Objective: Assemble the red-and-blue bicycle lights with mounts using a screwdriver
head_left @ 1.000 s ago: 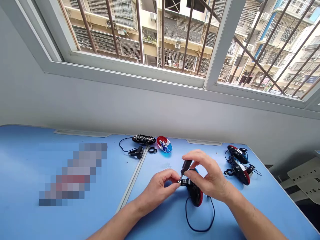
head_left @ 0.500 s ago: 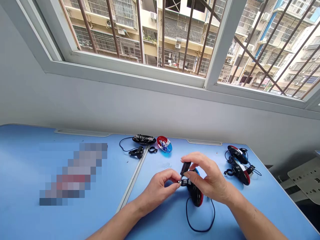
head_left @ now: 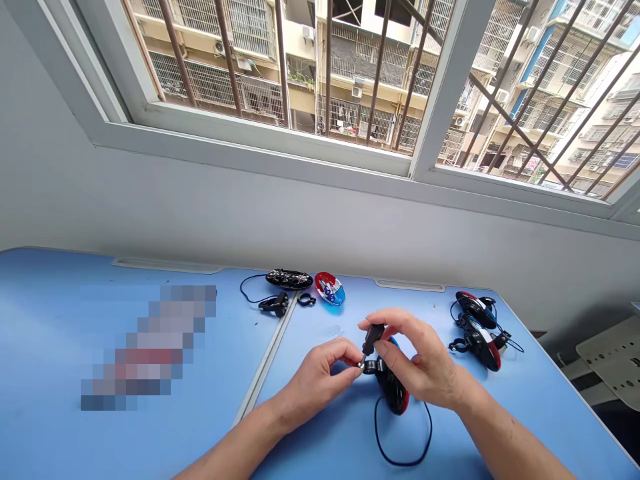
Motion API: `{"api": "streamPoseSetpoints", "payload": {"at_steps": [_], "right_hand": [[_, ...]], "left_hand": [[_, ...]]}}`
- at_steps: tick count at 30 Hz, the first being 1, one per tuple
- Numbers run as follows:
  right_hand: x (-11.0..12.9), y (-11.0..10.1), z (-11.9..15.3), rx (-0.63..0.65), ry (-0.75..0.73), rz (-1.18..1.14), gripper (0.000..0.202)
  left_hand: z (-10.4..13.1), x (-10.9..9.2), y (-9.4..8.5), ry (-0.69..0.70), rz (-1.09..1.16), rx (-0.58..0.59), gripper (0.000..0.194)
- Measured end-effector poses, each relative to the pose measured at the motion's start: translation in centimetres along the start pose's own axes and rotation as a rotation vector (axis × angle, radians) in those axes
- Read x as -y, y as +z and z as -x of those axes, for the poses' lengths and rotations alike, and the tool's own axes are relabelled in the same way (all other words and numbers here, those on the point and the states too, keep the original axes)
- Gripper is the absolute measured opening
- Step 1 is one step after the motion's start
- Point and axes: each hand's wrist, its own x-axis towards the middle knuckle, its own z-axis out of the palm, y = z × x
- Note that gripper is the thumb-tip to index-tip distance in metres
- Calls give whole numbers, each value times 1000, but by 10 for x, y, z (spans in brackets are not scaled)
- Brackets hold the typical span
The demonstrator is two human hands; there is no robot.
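My right hand (head_left: 417, 363) grips a short black screwdriver (head_left: 373, 338), tilted with its tip down at a small screw (head_left: 361, 365). The thumb and forefinger of my left hand (head_left: 325, 373) pinch at that screw, beside the black ring clamp (head_left: 371, 367). This clamp joins a black oval device (head_left: 395, 393) with red and blue ends, partly hidden behind my right hand. A black cable (head_left: 377, 440) loops from the device toward me on the blue table (head_left: 310, 440).
At the back lie a black oval casing (head_left: 289, 279), a black bracket (head_left: 274, 305), a loose ring clamp (head_left: 307, 300) and a red-and-blue shell (head_left: 330, 289) holding small parts. Two more devices (head_left: 475, 308) (head_left: 480, 341) rest at the right. A blurred patch (head_left: 150, 347) covers something at the left.
The screwdriver and the fingers of my right hand have turned slightly. My left hand keeps its pinch, and the view has shifted a little.
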Motion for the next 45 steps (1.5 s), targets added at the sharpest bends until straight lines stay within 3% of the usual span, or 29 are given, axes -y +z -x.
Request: {"api": "streamPoseSetpoints", "payload": {"at_steps": [6, 14, 19, 25, 30, 37, 45], "right_hand": [[1, 2, -3, -85, -73, 160, 25], [5, -1, -1, 13, -6, 21, 43], [4, -1, -1, 53, -16, 68, 35], [4, 0, -1, -14, -44, 165, 25], [8, -3, -2, 18, -37, 97, 39], [5, 2, -1, 4, -23, 152, 33], [6, -6, -1, 94, -26, 31, 46]], "left_hand": [[0, -3, 0, 6, 1, -19, 7], [1, 0, -1, -1, 8, 0, 7], [0, -3, 0, 15, 6, -9, 8], [1, -4, 0, -5, -33, -23, 9], [0, -3, 0, 3, -25, -7, 7], [1, -4, 0, 0, -50, -25, 9], [0, -3, -1, 12, -19, -12, 7]]}}
